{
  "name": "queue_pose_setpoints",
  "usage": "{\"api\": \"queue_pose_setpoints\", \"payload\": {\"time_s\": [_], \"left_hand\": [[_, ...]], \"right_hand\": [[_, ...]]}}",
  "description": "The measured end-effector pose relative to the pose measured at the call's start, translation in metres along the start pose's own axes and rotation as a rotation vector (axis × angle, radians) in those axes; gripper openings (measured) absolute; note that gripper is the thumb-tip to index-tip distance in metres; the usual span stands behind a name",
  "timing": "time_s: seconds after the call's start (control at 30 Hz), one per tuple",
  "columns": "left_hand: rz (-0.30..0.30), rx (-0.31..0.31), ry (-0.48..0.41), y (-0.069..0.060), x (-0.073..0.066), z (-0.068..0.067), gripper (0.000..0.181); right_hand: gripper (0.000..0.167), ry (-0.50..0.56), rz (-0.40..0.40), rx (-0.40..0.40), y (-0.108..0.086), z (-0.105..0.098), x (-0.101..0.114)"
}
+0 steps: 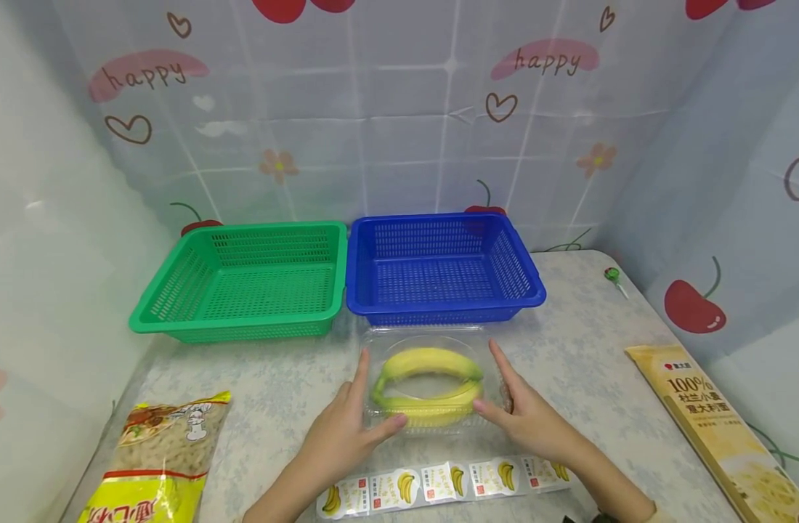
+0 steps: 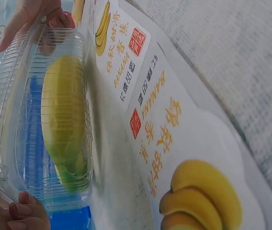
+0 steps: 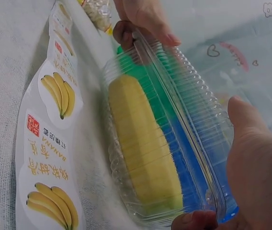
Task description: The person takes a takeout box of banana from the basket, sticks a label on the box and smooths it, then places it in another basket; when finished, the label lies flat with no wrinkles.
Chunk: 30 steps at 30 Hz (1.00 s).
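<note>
A pale floral tabletop (image 1: 275, 392) carries the blue basket (image 1: 448, 312); a curtain (image 1: 399, 145) hangs behind it. The clear box (image 1: 432, 334), containing bananas (image 1: 432, 358), is in front of the blue basket, between the left hand (image 1: 339, 430) and the right hand (image 1: 537, 421), whose curled fingers grip its ends. Farther in front of the basket, a label strip (image 1: 439, 483) reads "BANANA"; the curtain reads "happy".

I have the left hand (image 1: 347, 423) and the right hand (image 1: 529, 411) holding a clear plastic clamshell box (image 1: 432, 338) at its sides, with bananas (image 1: 431, 359) inside. Just beyond, I see a green basket (image 1: 269, 292) left of a blue basket (image 1: 432, 283). A strip of banana labels (image 1: 445, 481) lies on the near side, between a macaroni bag (image 1: 160, 457) and, further right, a durum wheat pasta package (image 1: 720, 428).
</note>
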<state>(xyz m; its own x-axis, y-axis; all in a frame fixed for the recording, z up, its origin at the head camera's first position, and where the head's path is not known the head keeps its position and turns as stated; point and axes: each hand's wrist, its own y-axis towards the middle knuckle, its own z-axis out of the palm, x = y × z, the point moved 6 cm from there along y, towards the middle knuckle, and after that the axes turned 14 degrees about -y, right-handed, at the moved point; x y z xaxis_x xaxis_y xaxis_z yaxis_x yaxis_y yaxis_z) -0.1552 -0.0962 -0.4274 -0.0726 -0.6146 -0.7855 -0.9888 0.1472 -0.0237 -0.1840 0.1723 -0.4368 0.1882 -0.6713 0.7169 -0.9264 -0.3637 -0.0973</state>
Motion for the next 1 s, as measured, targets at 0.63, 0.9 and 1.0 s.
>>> {"api": "queue_pose_setpoints", "payload": {"time_s": [0.63,0.9,1.0], "left_hand": [[0.019,0.019,0.023,0.012,-0.003,0.011,0.114],[0.022,0.021,0.027,0.015,-0.004,0.014,0.113],[0.027,0.024,0.031,0.017,-0.005,0.015,0.112]], "right_hand": [[0.102,-0.063,-0.061,-0.061,0.004,-0.006,-0.011],[0.103,-0.12,-0.078,-0.094,0.006,-0.011,-0.013],[0.103,-0.131,-0.08,-0.097,0.007,-0.012,-0.014]]}}
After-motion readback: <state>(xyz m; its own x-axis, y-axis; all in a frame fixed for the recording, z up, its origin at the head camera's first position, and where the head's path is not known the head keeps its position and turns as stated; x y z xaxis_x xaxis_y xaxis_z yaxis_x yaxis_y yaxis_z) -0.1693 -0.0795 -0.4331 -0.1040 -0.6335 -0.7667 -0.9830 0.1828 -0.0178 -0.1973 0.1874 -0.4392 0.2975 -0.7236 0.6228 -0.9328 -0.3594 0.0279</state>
